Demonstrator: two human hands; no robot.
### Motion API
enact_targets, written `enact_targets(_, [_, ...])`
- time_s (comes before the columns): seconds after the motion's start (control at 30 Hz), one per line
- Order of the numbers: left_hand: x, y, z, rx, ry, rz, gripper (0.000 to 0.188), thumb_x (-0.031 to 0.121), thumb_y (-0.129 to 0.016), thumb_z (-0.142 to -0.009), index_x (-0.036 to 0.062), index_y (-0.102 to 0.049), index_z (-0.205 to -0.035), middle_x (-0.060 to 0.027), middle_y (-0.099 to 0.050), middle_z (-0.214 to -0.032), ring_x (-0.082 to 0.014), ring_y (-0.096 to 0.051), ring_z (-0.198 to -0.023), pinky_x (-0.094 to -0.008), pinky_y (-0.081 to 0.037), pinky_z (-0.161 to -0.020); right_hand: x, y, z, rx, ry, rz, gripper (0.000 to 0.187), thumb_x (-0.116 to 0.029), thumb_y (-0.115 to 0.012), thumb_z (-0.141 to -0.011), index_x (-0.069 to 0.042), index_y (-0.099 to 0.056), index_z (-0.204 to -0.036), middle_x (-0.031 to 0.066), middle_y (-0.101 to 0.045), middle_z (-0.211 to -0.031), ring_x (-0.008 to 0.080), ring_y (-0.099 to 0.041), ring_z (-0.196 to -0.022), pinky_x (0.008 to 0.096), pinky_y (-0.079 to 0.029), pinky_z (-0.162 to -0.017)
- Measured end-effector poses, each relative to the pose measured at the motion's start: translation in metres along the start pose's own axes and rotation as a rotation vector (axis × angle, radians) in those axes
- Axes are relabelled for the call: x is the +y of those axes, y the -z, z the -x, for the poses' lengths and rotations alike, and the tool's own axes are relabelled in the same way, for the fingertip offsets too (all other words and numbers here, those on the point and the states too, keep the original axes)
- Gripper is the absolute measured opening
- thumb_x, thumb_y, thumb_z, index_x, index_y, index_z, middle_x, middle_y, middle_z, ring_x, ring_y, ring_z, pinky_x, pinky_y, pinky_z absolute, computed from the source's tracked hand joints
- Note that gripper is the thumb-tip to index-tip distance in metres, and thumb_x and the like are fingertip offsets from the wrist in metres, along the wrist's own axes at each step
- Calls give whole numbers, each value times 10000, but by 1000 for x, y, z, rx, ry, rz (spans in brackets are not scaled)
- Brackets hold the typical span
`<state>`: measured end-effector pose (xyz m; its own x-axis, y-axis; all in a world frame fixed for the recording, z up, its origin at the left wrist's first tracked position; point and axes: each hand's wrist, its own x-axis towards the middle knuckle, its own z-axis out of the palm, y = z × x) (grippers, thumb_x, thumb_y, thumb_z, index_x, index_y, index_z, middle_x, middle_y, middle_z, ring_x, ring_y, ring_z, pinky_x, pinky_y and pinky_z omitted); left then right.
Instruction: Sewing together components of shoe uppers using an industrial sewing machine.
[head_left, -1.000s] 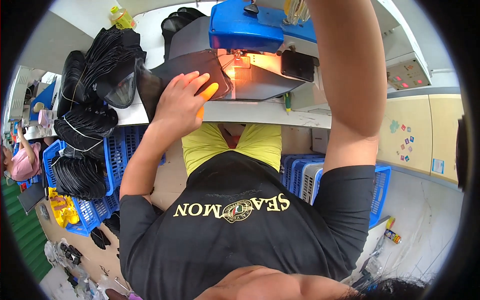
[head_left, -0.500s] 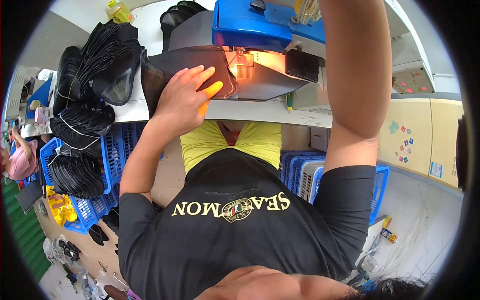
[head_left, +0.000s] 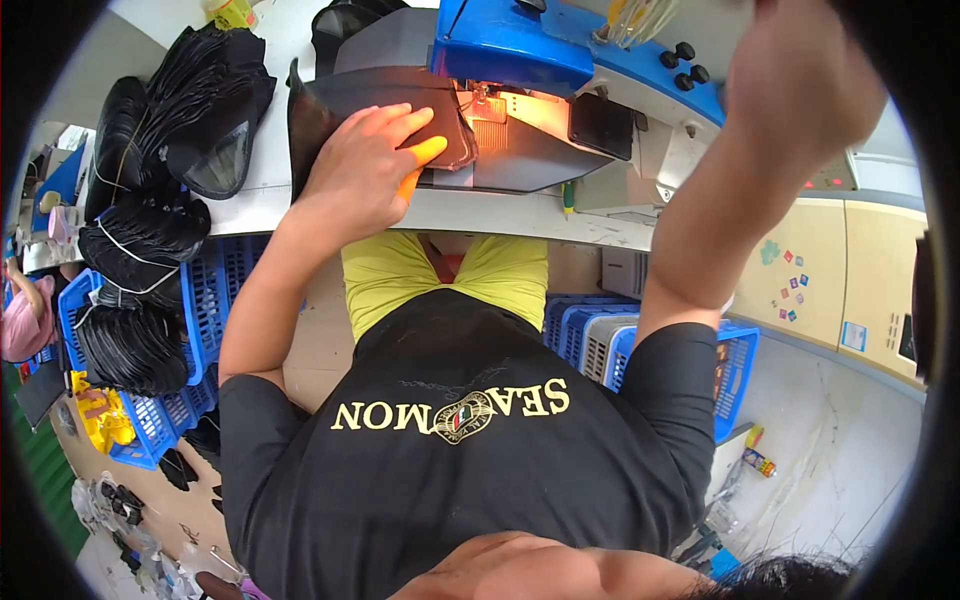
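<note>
A black sheet-like piece [head_left: 375, 88] with a stitched right edge lies on the bed of a blue sewing machine [head_left: 510, 45]. My left hand [head_left: 360, 170] rests flat on it, fingers stretched toward the needle area, with a yellow finger cover [head_left: 428, 151] on it. The lamp throws orange light around the needle plate [head_left: 488, 108], close to the piece's right edge. My right hand [head_left: 800, 90] is raised at the upper right, beside the machine's arm; it is blurred and its fingers are hidden.
Stacks of black pieces [head_left: 190, 110], some tied with bands, stand on the left of the white table [head_left: 260, 212]. Blue crates [head_left: 205, 310] are below it. Another blue crate [head_left: 735, 375] is on the right. A person [head_left: 30, 315] sits at far left.
My right arm has bent, bringing its hand into view at the upper right past the machine's arm. My left hand stays on the black piece. The whole view has shifted slightly.
</note>
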<state>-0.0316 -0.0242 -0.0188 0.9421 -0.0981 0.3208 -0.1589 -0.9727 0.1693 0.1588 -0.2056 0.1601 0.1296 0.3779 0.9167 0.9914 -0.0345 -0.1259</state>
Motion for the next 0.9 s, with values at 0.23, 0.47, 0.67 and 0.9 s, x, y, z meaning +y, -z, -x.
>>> enact_targets(0.23, [-2,-6,-13,-16,36,44,365,75,-644,-789,77,-687,-1151,-119,-581,-1336,-321,-502,-1276,-453,-389,-1080,-21,-20,141,-743,-529,-296,218,-66,-633,-865,-48,-681,-1076,161,-670,-811,332,-637,-658,353,-519,-618])
enact_targets(0.47, [15,-10,12,53,-22,104,327,83,-640,-778,78,-711,-1097,-117,-594,-1301,-304,-521,-1248,-465,-369,-1091,-28,-41,158,-740,-433,-106,207,-94,-669,-850,-48,-683,-1052,181,-665,-782,362,-652,-729,410,-519,-626])
enact_targets(0.67, [25,-4,15,39,4,103,337,71,-647,-761,75,-698,-1095,-100,-588,-1279,-300,-508,-1250,-469,-385,-1074,-30,-77,166,-795,-515,132,283,-254,-648,-882,-150,-700,-1140,150,-661,-703,351,-647,-662,443,-516,-618])
enact_targets(0.9, [26,-7,16,76,6,84,349,76,-649,-740,79,-686,-1087,-103,-581,-1273,-305,-510,-1235,-469,-385,-1072,-25,-93,174,-691,-449,201,303,-272,-659,-829,-175,-709,-1112,107,-669,-659,311,-667,-607,427,-539,-578])
